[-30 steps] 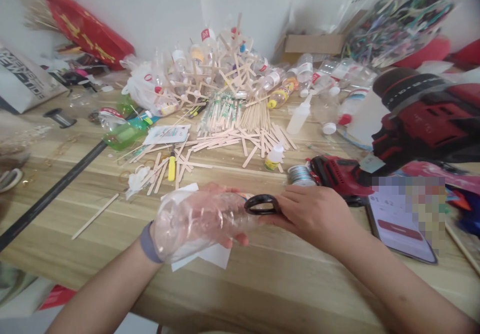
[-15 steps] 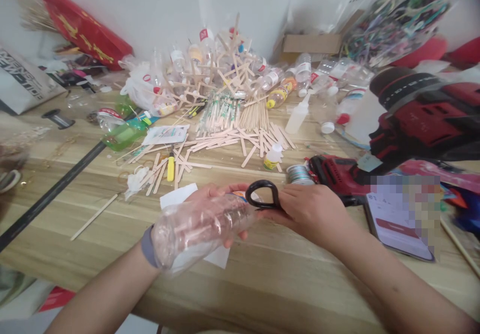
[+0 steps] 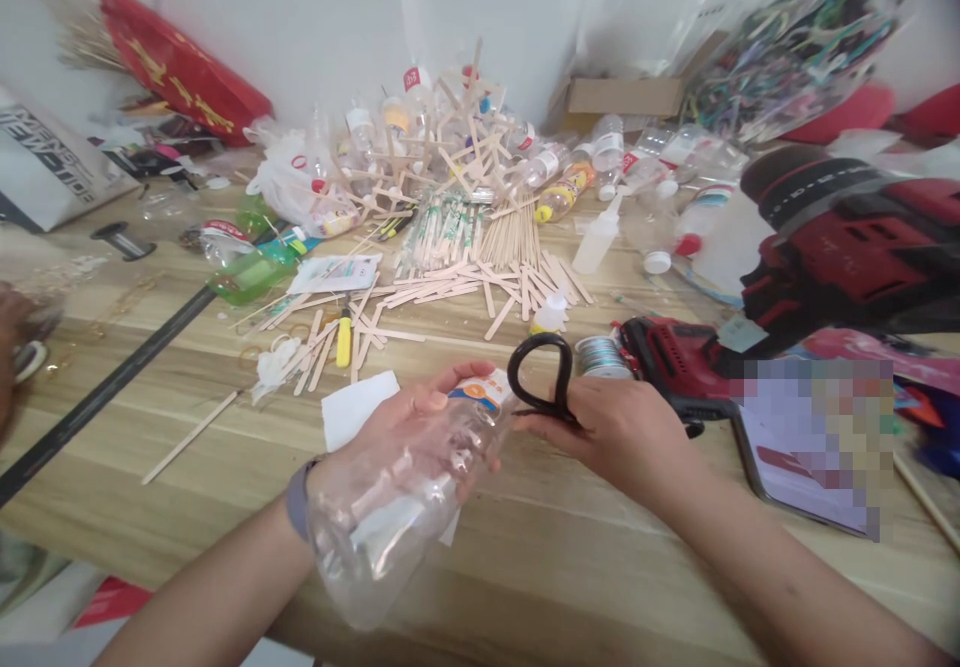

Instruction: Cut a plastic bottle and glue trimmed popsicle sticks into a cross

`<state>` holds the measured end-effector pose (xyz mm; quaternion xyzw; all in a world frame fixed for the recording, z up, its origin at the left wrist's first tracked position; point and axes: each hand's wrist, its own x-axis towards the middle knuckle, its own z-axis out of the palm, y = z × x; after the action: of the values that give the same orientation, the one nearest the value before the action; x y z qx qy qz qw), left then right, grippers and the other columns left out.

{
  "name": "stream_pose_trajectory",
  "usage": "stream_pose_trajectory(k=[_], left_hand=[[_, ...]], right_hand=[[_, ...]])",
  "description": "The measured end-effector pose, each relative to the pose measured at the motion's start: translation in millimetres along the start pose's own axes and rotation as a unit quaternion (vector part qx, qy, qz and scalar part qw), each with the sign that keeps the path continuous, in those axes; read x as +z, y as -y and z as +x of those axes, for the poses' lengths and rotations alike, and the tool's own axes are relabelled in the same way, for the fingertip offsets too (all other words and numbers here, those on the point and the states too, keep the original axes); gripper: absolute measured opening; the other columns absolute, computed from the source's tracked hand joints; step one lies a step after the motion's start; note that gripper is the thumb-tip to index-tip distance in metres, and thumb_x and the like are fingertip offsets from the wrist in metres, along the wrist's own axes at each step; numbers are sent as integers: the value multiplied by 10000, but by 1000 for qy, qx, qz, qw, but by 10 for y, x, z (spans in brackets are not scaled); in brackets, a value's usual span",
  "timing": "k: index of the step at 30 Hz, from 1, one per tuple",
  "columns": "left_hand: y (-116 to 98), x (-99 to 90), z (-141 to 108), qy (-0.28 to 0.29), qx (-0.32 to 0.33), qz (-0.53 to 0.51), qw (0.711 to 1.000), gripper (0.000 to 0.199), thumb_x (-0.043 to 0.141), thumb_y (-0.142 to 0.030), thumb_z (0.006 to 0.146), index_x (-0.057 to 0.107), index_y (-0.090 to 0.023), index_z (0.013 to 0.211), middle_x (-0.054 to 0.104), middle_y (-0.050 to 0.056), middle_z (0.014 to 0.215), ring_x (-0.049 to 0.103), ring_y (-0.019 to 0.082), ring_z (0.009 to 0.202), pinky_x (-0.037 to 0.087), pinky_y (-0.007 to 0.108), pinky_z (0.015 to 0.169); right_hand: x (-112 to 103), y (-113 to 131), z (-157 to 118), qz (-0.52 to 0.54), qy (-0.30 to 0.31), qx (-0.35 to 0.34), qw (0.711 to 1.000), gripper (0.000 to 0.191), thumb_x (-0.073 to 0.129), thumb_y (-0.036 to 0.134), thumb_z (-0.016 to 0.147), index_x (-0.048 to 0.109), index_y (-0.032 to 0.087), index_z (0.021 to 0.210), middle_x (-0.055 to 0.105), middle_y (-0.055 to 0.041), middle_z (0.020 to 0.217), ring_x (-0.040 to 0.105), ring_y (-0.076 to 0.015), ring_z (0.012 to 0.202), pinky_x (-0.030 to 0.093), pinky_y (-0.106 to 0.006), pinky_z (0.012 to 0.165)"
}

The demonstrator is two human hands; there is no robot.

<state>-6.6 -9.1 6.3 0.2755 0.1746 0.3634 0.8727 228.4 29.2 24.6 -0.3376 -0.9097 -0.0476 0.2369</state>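
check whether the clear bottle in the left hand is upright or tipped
Tipped: the clear bottle slants across the left hand, its rounded end toward the wearer, its labelled end near the right hand.

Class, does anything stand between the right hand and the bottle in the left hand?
Only the black handle that the right hand grips, its loop beside the labelled end of the bottle. Nothing else visible stands between.
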Motion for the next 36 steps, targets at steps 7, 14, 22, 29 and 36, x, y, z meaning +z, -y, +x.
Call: stream_pose_trajectory(k=[7,14,22,29,36], left_hand=[[23,198,-70,-50,35,57,997,511,619,-317,820,422,-253,1286,666,51,927,677,194,750,519,248,585],[78,166,-49,-43,61,82,994,529,700,-439,792,427,-302,1224,665,41,969,670,181,750,525,238,572],[67,124,5,-32,67,36,997,486,678,-385,791,442,-290,1205,680,48,939,694,243,838,549,263,556],[94,72,30,-26,53,4,998,476,677,-344,779,469,-297,1205,687,53,970,700,249,820,557,269,526],[110,90,9,-16,64,26,997,490,696,-352,802,447,-290,1219,674,55,978,694,227,846,559,258,565]], right_hand=[[36,7,-9,89,4,84,993,714,310,714,922,593,180,541,493,-3,402,413,-109,362,216,-256,421],[-5,107,48,297,78,217,927,676,423,784,825,449,205,477,477,16,399,386,-93,363,221,-229,363],[-18,37,-6,104,-16,118,987,615,442,668,910,677,175,627,656,-48,533,569,-143,454,315,-246,439],[-28,20,10,6,-68,17,998,635,336,594,984,667,156,664,626,-32,501,587,-139,449,311,-252,460],[7,42,11,-4,-85,6,996,649,316,557,1005,626,145,610,571,-24,456,550,-119,416,296,-248,449]])
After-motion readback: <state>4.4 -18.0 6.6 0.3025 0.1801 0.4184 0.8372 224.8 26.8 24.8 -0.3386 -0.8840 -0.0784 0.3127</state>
